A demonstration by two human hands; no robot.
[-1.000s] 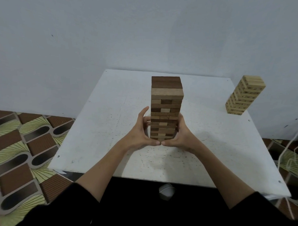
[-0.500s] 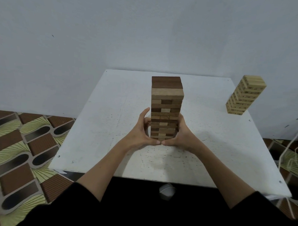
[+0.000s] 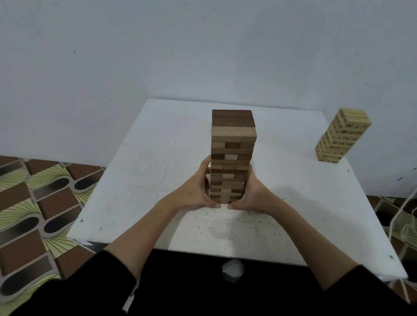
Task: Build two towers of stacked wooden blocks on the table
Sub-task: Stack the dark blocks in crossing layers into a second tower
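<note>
Flanking the dark block tower base, left hand and right hand, each grip cupping it.

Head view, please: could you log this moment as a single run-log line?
left hand: cups dark tower base | right hand: same, opposite side | light tower: far right, untouched | table: holds both

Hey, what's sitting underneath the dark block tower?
The dark tower stands straight on the white table; nothing else shows beneath it. The left hand and right hand cover its bottom corners, so the base there is hidden.
</note>
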